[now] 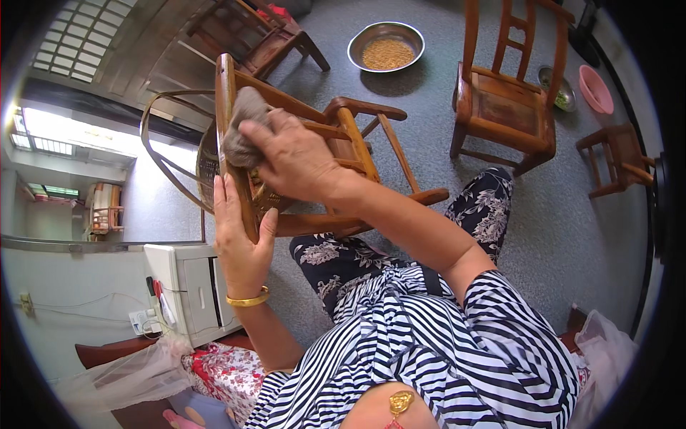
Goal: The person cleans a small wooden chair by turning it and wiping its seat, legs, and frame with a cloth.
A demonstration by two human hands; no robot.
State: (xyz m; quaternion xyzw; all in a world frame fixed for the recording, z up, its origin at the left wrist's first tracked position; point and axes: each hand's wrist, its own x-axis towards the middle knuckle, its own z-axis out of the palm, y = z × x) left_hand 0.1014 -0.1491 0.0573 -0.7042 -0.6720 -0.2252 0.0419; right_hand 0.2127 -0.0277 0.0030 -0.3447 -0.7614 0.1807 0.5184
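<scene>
A wooden armchair (300,220) stands before me, tilted, with its top rail towards the left. My right hand (295,155) presses a bunched grey-brown cloth (246,128) against the rail's upper part. Lower on the same rail, my left hand (241,230), with a gold bangle at its wrist, grips the wood between thumb and fingers. Behind the rail is a woven basket (206,161) with a tall looped handle; the chair hides part of it.
A metal basin (386,29) of yellow grains sits on the floor. Right of it are a wooden chair (506,107), a small stool (621,155), a metal bowl (565,99) and a pink basin (595,88). A white drawer cabinet (198,289) stands at lower left, another wooden chair (268,53) at upper left.
</scene>
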